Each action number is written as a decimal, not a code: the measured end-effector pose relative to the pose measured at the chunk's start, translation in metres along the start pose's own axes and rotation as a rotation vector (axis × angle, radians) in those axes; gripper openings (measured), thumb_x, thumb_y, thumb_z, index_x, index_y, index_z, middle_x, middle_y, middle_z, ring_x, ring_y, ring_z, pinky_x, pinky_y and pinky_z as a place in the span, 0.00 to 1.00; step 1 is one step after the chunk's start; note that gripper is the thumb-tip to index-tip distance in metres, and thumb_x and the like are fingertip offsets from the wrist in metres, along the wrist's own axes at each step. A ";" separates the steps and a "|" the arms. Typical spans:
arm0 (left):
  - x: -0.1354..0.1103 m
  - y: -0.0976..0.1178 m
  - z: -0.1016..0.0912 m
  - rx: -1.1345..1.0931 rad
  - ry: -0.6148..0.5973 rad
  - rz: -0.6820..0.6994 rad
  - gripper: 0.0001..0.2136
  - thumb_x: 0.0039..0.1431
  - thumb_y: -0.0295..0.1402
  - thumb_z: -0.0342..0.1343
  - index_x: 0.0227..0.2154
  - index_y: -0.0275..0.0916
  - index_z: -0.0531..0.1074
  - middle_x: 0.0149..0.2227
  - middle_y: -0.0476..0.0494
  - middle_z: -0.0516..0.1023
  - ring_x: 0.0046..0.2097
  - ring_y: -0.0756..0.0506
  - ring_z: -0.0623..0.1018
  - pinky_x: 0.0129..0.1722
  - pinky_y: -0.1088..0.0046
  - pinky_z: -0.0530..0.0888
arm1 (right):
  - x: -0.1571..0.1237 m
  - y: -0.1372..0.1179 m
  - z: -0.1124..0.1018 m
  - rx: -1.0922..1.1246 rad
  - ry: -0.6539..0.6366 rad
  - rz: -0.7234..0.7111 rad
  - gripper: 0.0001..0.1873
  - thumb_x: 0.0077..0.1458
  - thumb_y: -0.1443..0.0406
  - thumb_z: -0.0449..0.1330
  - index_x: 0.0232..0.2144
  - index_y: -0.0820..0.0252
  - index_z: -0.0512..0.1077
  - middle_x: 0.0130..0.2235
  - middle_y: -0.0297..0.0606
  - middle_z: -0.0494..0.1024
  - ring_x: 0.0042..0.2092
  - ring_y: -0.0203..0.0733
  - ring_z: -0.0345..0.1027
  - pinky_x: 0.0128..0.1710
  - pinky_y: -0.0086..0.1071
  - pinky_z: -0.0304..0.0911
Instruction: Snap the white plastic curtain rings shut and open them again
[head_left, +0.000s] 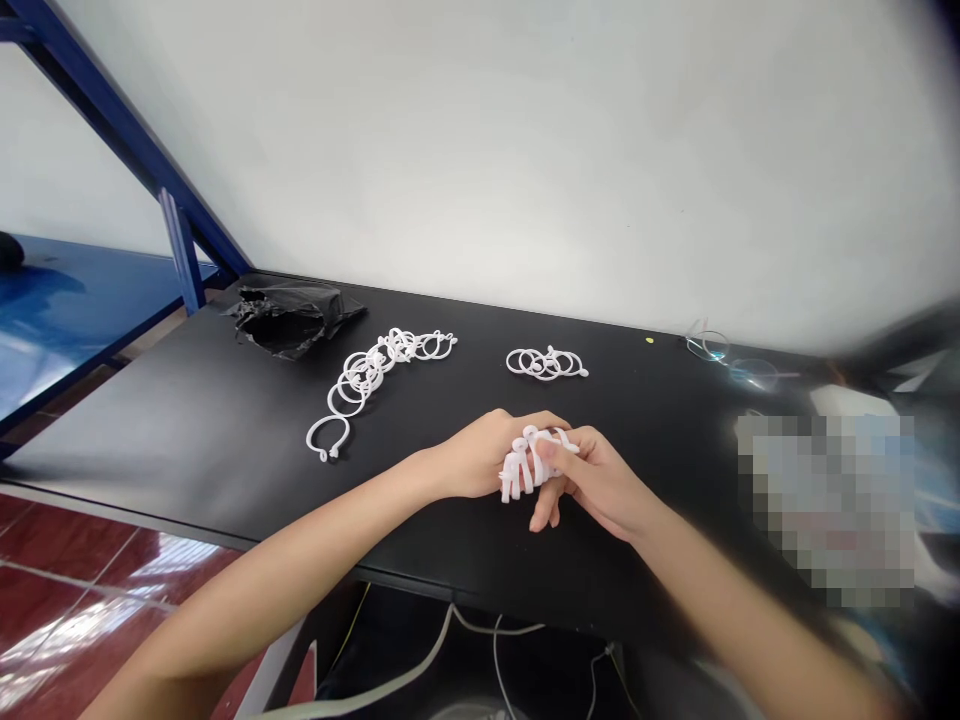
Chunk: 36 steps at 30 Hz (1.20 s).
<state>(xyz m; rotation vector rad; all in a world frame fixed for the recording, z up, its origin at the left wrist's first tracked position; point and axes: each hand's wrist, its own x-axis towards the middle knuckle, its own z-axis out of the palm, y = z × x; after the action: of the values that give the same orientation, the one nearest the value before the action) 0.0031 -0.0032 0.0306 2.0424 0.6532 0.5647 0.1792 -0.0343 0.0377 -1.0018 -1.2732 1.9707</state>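
My left hand (480, 455) and my right hand (596, 485) meet over the front middle of a black table (187, 440). Both are closed on a small bunch of white plastic rings (525, 462) held between them; the thumb of my right hand presses on top of the bunch. A long chain of white rings (371, 375) lies on the table to the left and farther back. A smaller cluster of white rings (546, 363) lies behind my hands.
A crumpled black plastic bag (289, 315) sits at the table's back left. Clear glasses (731, 360) rest at the back right, near a blurred patch. Blue metal shelving (172, 240) stands to the left. Cables (450, 650) hang under the table's front edge.
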 end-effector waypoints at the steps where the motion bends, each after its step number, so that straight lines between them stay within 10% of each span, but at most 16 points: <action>1: 0.000 -0.002 0.000 0.028 0.003 -0.005 0.16 0.59 0.27 0.51 0.51 0.37 0.68 0.34 0.47 0.80 0.31 0.50 0.77 0.31 0.77 0.70 | 0.000 0.000 0.001 0.000 0.012 0.001 0.24 0.56 0.50 0.61 0.24 0.67 0.77 0.23 0.41 0.79 0.21 0.40 0.76 0.17 0.24 0.65; 7: 0.001 -0.010 0.000 0.135 0.070 -0.055 0.14 0.58 0.26 0.52 0.48 0.38 0.67 0.33 0.48 0.80 0.30 0.49 0.78 0.31 0.77 0.70 | 0.000 0.001 0.007 -0.154 0.070 -0.059 0.17 0.34 0.64 0.76 0.27 0.64 0.76 0.24 0.32 0.77 0.22 0.33 0.69 0.22 0.27 0.69; 21: 0.000 -0.003 -0.003 0.778 -0.001 0.069 0.21 0.59 0.27 0.53 0.56 0.36 0.63 0.33 0.44 0.80 0.28 0.45 0.78 0.27 0.73 0.67 | 0.003 0.004 0.012 -0.272 0.226 -0.003 0.13 0.36 0.66 0.75 0.18 0.62 0.73 0.13 0.24 0.65 0.14 0.26 0.52 0.12 0.24 0.47; 29: -0.002 -0.003 -0.005 0.225 0.085 0.074 0.10 0.62 0.29 0.52 0.46 0.37 0.67 0.34 0.48 0.79 0.30 0.51 0.77 0.30 0.79 0.70 | -0.006 -0.011 -0.007 -0.052 -0.123 -0.049 0.12 0.56 0.59 0.64 0.34 0.64 0.78 0.27 0.41 0.83 0.28 0.40 0.78 0.26 0.28 0.71; 36: -0.001 -0.002 -0.010 0.225 0.088 0.044 0.08 0.64 0.29 0.49 0.43 0.35 0.68 0.32 0.47 0.78 0.29 0.51 0.76 0.29 0.78 0.68 | -0.004 -0.009 -0.012 -0.035 0.093 -0.076 0.18 0.57 0.55 0.62 0.26 0.64 0.76 0.18 0.36 0.77 0.19 0.34 0.71 0.18 0.23 0.64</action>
<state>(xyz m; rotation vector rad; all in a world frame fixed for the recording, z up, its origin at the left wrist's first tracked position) -0.0041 0.0028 0.0333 2.2567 0.7535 0.6336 0.1923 -0.0279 0.0442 -1.0347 -1.2798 1.8286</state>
